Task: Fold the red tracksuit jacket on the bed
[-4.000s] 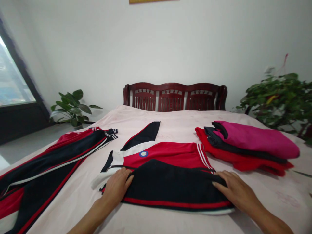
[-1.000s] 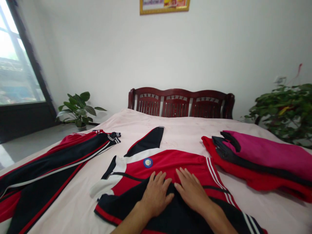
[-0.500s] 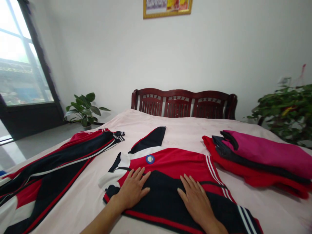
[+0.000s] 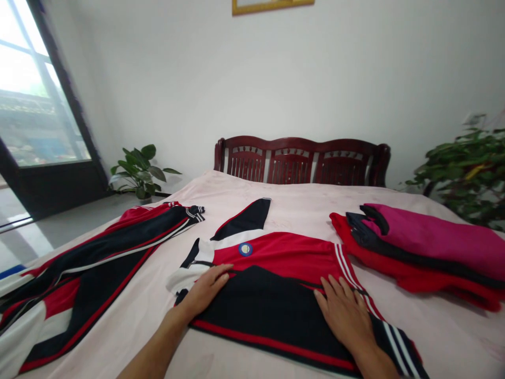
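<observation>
The left hand [image 4: 205,291] and right hand [image 4: 346,313] are seen unclenched, both laid palm-down on one red, white and navy jacket [image 4: 272,308], spread on a pink sheet [image 4: 221,364]. Two sleeves are counted: one is folded across the jacket's front, the other stretched past its far edge [image 4: 245,217]. The left hand is angled inward by the jacket's collar [image 4: 185,275], fingers together; the right is rested near the jacket's striped hem, fingers fanned. Left of the jacket, striped garments [image 4: 118,273] are heaped, their number hard to tell, with a bare strip of sheet between. Right of the jacket, one three-layer stack [image 4: 430,247] is set just beside the hem; whether they touch cannot be told. Beyond the jacket, a wider bare stretch is bounded by one three-panelled headboard [image 4: 292,143]. The headboard is flanked by two plants, one leftward [image 4: 138,167], one rightward [image 4: 469,179], beyond the jacket; one gilt frame [image 4: 272,9] is hung above.
</observation>
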`<state>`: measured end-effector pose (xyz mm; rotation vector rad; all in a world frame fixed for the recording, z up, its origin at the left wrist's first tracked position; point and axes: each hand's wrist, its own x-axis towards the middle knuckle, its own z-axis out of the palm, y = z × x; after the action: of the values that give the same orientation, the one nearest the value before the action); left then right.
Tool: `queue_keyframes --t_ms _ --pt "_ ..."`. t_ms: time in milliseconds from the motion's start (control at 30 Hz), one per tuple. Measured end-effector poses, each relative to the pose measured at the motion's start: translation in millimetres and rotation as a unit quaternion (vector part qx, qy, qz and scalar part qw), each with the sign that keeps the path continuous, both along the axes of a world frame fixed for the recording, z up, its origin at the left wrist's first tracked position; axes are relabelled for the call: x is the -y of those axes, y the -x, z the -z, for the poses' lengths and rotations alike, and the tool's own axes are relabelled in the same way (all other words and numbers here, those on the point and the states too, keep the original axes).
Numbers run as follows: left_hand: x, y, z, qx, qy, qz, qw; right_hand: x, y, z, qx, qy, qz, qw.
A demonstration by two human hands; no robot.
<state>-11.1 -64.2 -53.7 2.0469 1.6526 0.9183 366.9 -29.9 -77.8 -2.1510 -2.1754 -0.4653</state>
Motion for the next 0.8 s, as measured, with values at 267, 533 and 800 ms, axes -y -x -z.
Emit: queue_keyframes --t_ms 267,533,800 --pt "35.7 68.8 -40.6 0.17 -0.034 -0.248 0.953 -0.7 -0.4 2.7 -0.007 -0.007 -0.013 1.0" --pt "63.2 69.3 -25.3 -0.028 0.093 -0.184 0.978 -3.0 -4.8 7.8 -0.016 -0.033 -0.033 0.999" --pt "70.8 91.6 -23.6 -0.023 0.081 0.002 0.996 -1.0 -1.5 3.5 -0.027 -0.023 -0.03 0.999"
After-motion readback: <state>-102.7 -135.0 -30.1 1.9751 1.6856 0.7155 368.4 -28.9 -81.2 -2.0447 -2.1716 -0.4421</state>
